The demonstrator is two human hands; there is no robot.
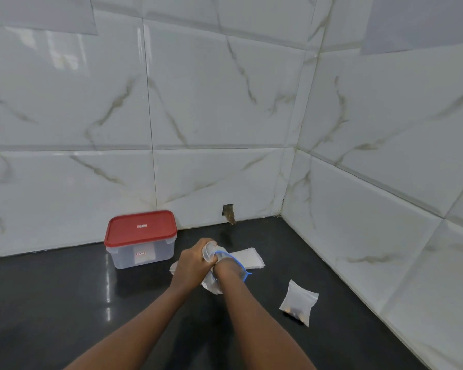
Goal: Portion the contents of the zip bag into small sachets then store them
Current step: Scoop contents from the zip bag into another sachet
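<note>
Zip bag (211, 285) at frame centre on dark counter (64, 303), mouth bunched in clenched left hand (195, 259), right hand hidden inside, grip unclear; withdraw slowly, small pinch, toward empty sachets (247, 256) behind.

We see two bare forearms, our left hand (191, 259) uncovered, our right hand sunk out of sight past the wrist, no sleeves reaching into view, no gloves, no watch or bracelet at the wrists, no ring showing on the left fingers (202, 245)
</note>
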